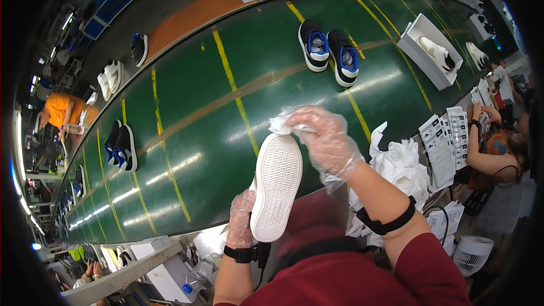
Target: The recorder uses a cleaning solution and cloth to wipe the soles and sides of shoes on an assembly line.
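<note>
A white-soled shoe [277, 187] is tilted upright in front of me, its patterned outsole facing the camera. My left hand [242, 218], in a clear plastic glove, is closed around its side near the heel end. My right hand [326, 141], also in a clear glove, bends over the upper end of the sole. Its closed fingers pinch a white piece of tissue or cloth [277, 123] against that end. The shoe's upper is mostly hidden behind the sole. Beside my right forearm lies a heap of crumpled white paper [399, 167].
A green conveyor belt [198, 102] with yellow lines carries a pair of black-and-blue shoes [328, 51], another dark pair [120, 147] and an open box [433, 51] holding a white shoe. Printed sheets [445, 141] lie right. Co-workers sit at both sides; a metal rail [124, 275] runs lower left.
</note>
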